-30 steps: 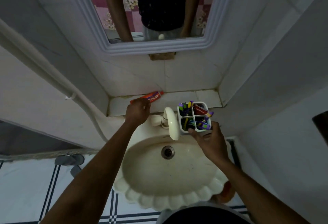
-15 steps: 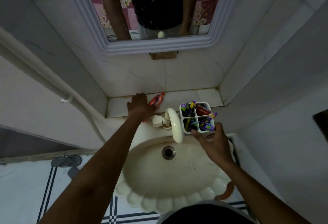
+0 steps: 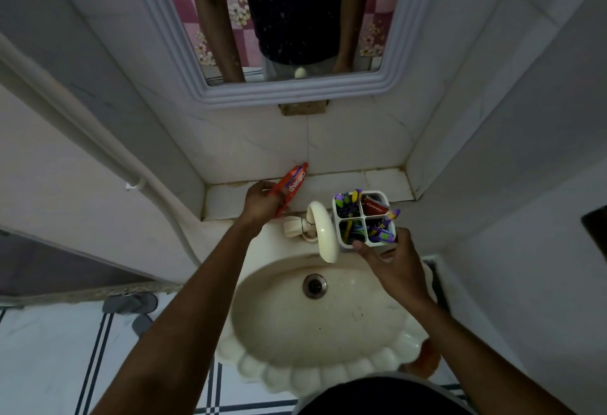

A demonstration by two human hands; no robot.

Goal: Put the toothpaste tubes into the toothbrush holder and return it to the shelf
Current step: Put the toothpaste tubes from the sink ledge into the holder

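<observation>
My left hand [image 3: 261, 202] grips an orange-red toothpaste tube [image 3: 293, 180], lifted off the tiled shelf [image 3: 341, 184] and tilted with its cap end up against the wall. My right hand [image 3: 392, 262] holds a white four-compartment toothbrush holder [image 3: 364, 218] by its near side, just right of the tap. The holder contains several purple and yellow toothbrushes, and a red toothpaste tube [image 3: 374, 206] stands in its back right compartment.
A cream tap [image 3: 320, 229] curves over the shell-edged sink [image 3: 315, 358] between my hands. The framed mirror [image 3: 289, 89] hangs above the shelf. A white pipe [image 3: 98, 155] runs down the left wall. Grey slippers [image 3: 131, 304] lie on the floor at left.
My left hand has closed on the orange tube and raised it from lying flat on the shelf to a tilted, upright angle. The right hand and holder shifted slightly right.
</observation>
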